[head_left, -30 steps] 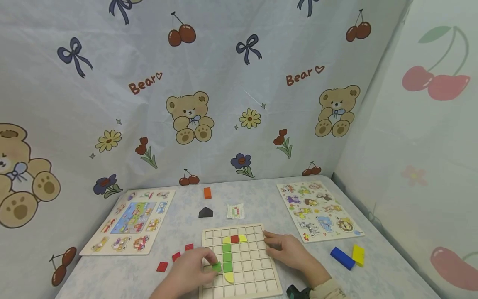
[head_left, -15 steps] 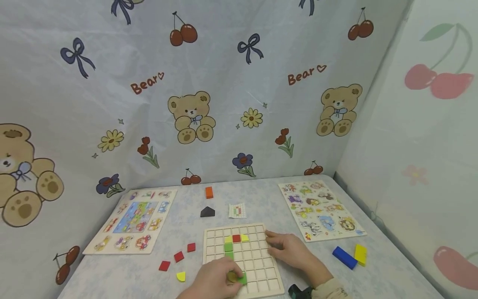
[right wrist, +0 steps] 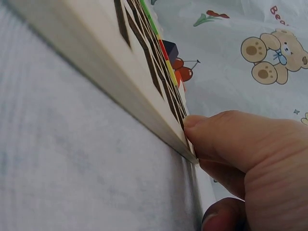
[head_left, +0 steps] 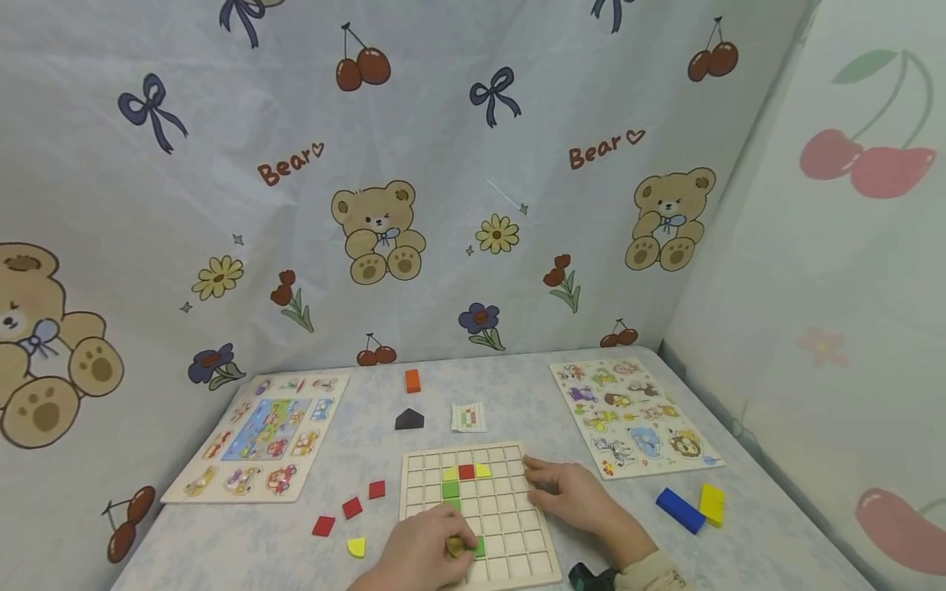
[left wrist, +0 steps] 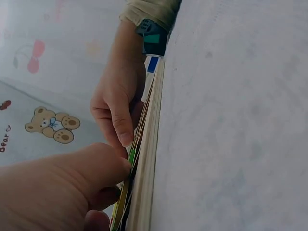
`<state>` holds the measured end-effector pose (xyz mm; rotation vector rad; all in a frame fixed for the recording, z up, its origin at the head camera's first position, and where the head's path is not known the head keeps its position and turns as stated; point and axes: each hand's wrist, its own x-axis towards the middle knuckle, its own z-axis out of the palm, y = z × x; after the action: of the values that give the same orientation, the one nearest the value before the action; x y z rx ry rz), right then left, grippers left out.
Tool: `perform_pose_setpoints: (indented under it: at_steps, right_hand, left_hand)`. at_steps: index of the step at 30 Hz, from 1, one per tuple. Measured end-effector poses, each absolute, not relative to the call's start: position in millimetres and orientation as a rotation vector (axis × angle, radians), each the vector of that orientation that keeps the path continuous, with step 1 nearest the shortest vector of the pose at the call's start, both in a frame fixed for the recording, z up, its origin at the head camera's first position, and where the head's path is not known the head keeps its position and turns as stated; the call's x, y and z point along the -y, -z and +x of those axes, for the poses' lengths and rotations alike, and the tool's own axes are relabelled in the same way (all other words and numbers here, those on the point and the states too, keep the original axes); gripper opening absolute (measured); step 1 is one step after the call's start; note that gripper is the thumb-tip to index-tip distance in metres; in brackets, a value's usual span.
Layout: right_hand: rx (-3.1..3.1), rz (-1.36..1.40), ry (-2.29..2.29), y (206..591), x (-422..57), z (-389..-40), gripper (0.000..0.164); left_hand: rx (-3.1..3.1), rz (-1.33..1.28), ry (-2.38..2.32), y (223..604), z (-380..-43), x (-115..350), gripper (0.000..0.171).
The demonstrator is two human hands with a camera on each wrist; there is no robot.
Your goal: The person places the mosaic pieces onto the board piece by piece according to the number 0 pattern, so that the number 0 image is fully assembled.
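Note:
A wooden grid board (head_left: 510,542) lies on the table before me. Near its lower middle, my left hand (head_left: 424,546) pinches a green square tile (head_left: 479,546) at a cell. That hand covers part of the column of tiles to its left. At the board's right edge my right hand (head_left: 572,497) grips the rim; the right wrist view shows its fingers on the board's edge (right wrist: 163,127). Towards the top of the grid sit a red tile (head_left: 466,472), yellow quarter-round tiles (head_left: 483,470) and green tiles (head_left: 451,489).
Left of the board lie red tiles (head_left: 352,507) and a yellow quarter-round (head_left: 357,547). Behind it are a pattern card (head_left: 469,417), a black block (head_left: 410,419) and an orange block (head_left: 412,381). Picture puzzles (head_left: 222,488) flank it. Blue (head_left: 680,510) and yellow blocks (head_left: 712,504) lie right.
My left hand has carried the green tile rightward from the board's left part to a cell near the lower middle, uncovering the loose yellow quarter-round. My right hand stays at the board's edge.

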<state>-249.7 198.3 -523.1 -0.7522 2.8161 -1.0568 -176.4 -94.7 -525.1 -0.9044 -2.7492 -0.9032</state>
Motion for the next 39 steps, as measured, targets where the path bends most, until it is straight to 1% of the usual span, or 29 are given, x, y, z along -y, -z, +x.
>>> perform_pose_setpoints:
  at_steps: [10, 20, 23, 26, 28, 30, 33, 36, 39]
  right_hand:
    - [-2.809, -0.755, 1.067, 524, -199, -250, 0.042]
    - [-2.801, -0.746, 1.078, 525, -199, -250, 0.042]
    - [-2.8, -0.74, 1.083, 526, -199, -249, 0.042]
    - [-2.797, -0.73, 1.085, 526, -199, -248, 0.04]
    - [-2.794, -0.734, 1.085, 526, -199, -248, 0.039]
    - [-2.801, -0.743, 1.083, 526, -199, -248, 0.037]
    - [-2.809, -0.758, 1.095, 525, -198, -249, 0.037]
    - [-2.806, -0.751, 1.108, 523, -199, -249, 0.037]
    - [-2.8, -0.746, 1.106, 524, -199, -249, 0.037]
  left_hand:
    - [2.753, -0.919, 0.898, 524, -178, 95, 0.011]
    - [2.776, -0.935, 0.877, 524, -179, 96, 0.01]
    - [2.77, -0.942, 0.897, 525, -179, 97, 0.008]
    - [2.779, -0.901, 1.019, 524, -181, 102, 0.002]
    - [2.78, -0.803, 1.099, 520, -184, 108, 0.005]
    - [2.774, -0.633, 1.137, 514, -189, 118, 0.009]
    - [2.76, -0.302, 1.042, 505, -198, 137, 0.013]
    - [2.79, -0.023, 0.909, 499, -206, 157, 0.025]
    - [2.856, 0.094, 0.811, 497, -212, 175, 0.036]
